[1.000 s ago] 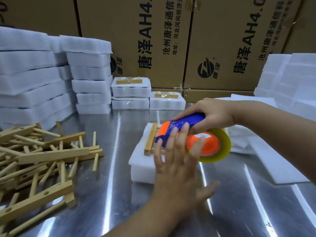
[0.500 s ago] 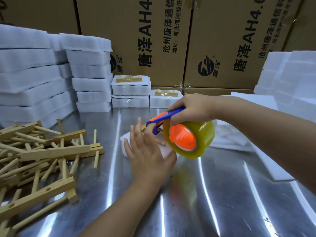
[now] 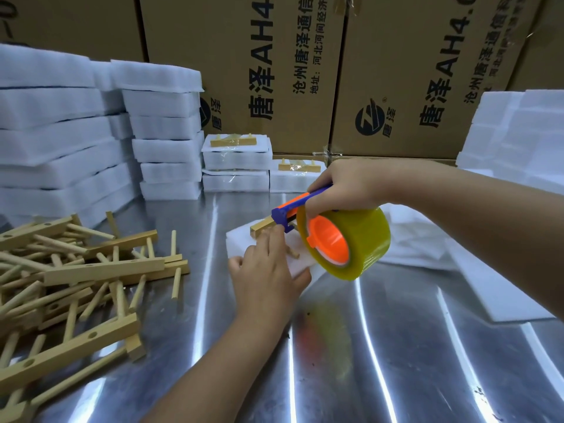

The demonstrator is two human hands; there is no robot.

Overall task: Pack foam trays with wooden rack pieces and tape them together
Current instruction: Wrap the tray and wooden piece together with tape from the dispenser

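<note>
The foam tray (image 3: 239, 245) in hand lies on the steel desk (image 3: 396, 346) near its middle, with a wooden rack piece (image 3: 262, 228) on top at the tray's far edge. The left hand (image 3: 265, 276) lies palm down on it, fingers nearly straight and pressing, holding tray and wood in place. The right hand (image 3: 345, 184) is clamped round the handle of the tape dispenser (image 3: 291, 206), whose blue nose sits at the rack piece while the tape roll (image 3: 363, 242) hangs above the tray's 3 o'clock side.

This tray looks mid-taping; whether any strip is laid cannot be made out. At 12 o'clock three finished packs (image 3: 236, 157) are already taped. At 9 o'clock a big pile of loose rack pieces (image 3: 91, 270) is not yet packed, and foam stacks (image 3: 55, 148) rise at 10 and 2 o'clock, so most of the job is probably left. Loose foam sheets (image 3: 488, 285) lie at 3 o'clock; cardboard boxes (image 3: 274, 71) stand behind.

A second ago the left hand hovered with spread fingers and the dispenser lay low across the tray; now the hand is down and the roll is lifted, its orange core turned toward the camera.
</note>
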